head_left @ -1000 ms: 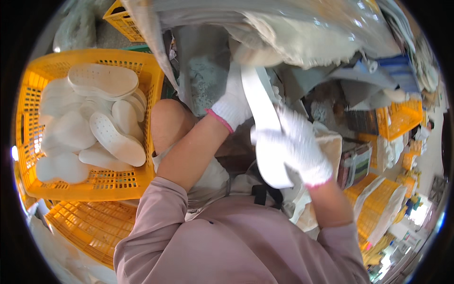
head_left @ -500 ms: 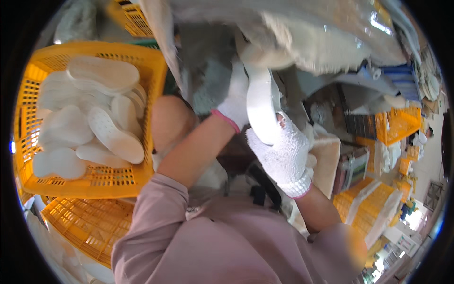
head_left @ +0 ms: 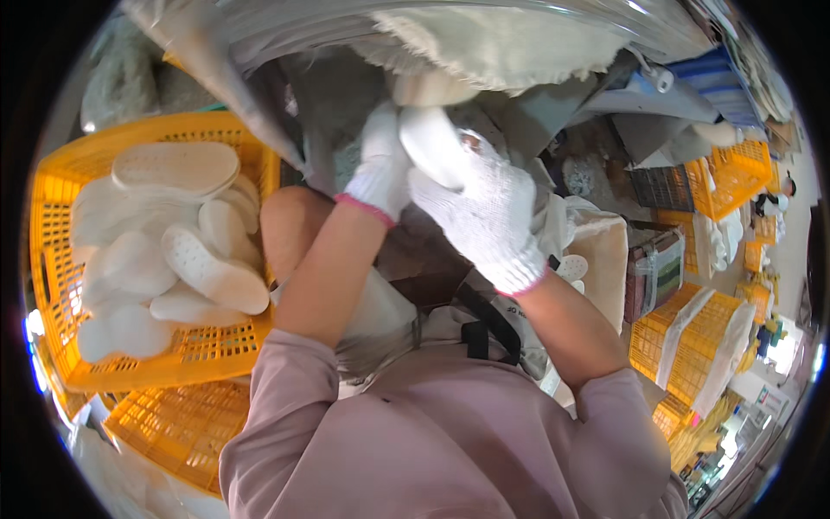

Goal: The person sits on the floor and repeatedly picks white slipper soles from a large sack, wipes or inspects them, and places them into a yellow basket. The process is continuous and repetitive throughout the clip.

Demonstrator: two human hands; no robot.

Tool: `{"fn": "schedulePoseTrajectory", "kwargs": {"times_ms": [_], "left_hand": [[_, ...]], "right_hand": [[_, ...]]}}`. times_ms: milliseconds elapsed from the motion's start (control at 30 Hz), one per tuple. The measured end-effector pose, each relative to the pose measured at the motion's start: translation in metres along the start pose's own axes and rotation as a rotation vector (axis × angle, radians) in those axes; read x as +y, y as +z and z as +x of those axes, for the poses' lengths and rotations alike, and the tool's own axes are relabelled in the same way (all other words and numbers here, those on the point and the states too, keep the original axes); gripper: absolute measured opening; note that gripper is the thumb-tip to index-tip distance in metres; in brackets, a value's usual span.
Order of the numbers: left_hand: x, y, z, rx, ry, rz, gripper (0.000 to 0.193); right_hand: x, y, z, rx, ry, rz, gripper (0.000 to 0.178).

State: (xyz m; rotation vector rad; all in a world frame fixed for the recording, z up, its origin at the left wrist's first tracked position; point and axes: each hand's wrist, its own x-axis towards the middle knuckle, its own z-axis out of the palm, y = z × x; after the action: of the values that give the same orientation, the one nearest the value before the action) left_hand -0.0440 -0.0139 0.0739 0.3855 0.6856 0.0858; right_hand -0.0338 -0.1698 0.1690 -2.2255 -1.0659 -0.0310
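Both my hands wear white knitted gloves with pink cuffs. My right hand (head_left: 480, 208) is closed round the near end of a white shoe sole (head_left: 430, 145), its fingers wrapped on the right side. Along the sole's left edge lies my left hand (head_left: 379, 160), gripping it; its fingertips are partly hidden. The sole's far end meets a pale, blurred round wheel (head_left: 432, 90) under a frayed cloth flap (head_left: 506, 43). Whether sole and wheel touch is hard to make out.
To my left stands a yellow plastic basket (head_left: 160, 374) heaped with white soles (head_left: 177, 169). Another yellow crate (head_left: 181, 428) sits below it. On the right are a cloth-lined box (head_left: 605, 259) and stacked yellow crates (head_left: 683, 342). A grey hood sheet (head_left: 294, 43) hangs overhead. Farther right is another person (head_left: 772, 203).
Both hands and the sole have shifted left and farther away in the view. Less of the sole's length shows now. The whole view has also tilted slightly.
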Motion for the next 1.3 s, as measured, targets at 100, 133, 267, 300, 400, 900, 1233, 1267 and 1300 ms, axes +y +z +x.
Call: {"fn": "schedulePoseTrajectory", "kwargs": {"times_ms": [100,133,267,300,400,900,1233,1267,1300], "left_hand": [[-0.015,-0.005,0.009,-0.070,0.468,0.262,0.056],[-0.022,-0.008,0.014,-0.001,0.639,0.371,0.054],[-0.050,-0.012,0.024,-0.190,0.503,-0.282,0.049],[-0.055,-0.012,0.023,-0.155,0.539,-0.214,0.049],[-0.057,-0.011,0.019,-0.225,0.448,-0.042,0.051],[-0.037,-0.008,0.023,-0.441,0.584,0.241,0.066],[-0.029,0.010,0.062,-0.371,0.830,0.259,0.078],[-0.027,0.013,0.061,-0.388,0.726,0.142,0.080],[-0.030,0.016,0.057,-0.348,0.578,0.011,0.082]], "right_hand": [[0.014,0.016,0.008,0.090,0.026,0.026,0.044],[0.014,0.019,0.011,0.130,-0.055,0.077,0.042],[0.014,0.023,0.023,0.100,-0.028,0.006,0.038],[0.015,0.021,0.025,0.035,-0.026,-0.036,0.046],[0.014,0.006,0.017,-0.058,0.145,-0.032,0.055],[-0.008,-0.031,0.045,-0.694,0.579,1.111,0.053],[-0.029,-0.042,0.042,-0.406,-0.363,-0.390,0.016],[-0.022,-0.039,0.057,-0.465,-0.555,-0.445,0.013],[-0.032,-0.042,0.047,-0.517,-0.375,-0.430,0.014]]}}
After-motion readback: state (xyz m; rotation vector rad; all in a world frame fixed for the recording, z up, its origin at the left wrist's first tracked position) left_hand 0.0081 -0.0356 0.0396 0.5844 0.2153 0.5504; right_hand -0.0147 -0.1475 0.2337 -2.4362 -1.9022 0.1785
